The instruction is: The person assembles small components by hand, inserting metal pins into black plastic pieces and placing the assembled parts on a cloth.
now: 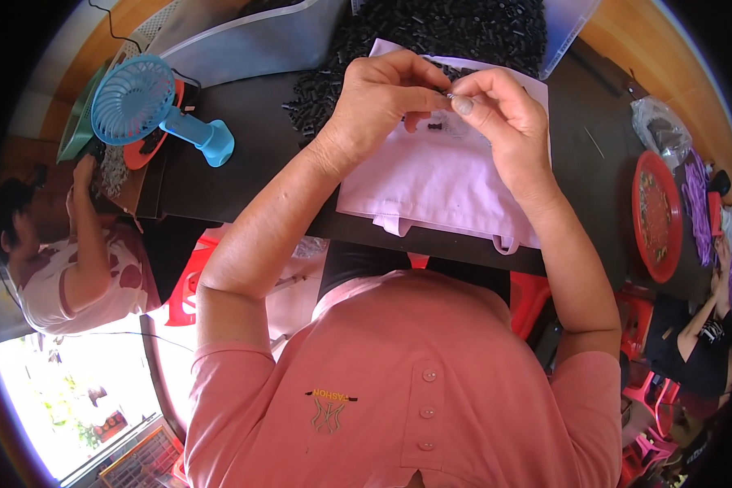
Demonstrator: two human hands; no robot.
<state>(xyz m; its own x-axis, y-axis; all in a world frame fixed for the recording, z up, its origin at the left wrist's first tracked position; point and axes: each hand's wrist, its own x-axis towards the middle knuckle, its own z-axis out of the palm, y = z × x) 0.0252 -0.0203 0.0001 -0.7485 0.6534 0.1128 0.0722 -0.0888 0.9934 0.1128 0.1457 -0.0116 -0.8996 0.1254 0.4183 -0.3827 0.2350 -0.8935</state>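
Over the far part of a pink cloth bag [439, 183], my two hands meet with their fingertips pinched together. My left hand [382, 93] is closed, thumb against forefinger. My right hand [504, 114] is closed too, its thumb and forefinger at the same spot. Between the fingertips is something tiny that I cannot make out. Just below them, one small black cylindrical part [435, 126] lies on the bag. A large heap of such black parts [455, 32] spreads beyond my hands and reaches the bag's far edge.
A blue fan [138, 102] stands left on the dark table [260, 163], before a translucent bin [252, 45]. At right are a red basin [657, 215], a clear plastic bag [660, 130] and purple strands [696, 203]. Other people [81, 260] sit at the left and far right.
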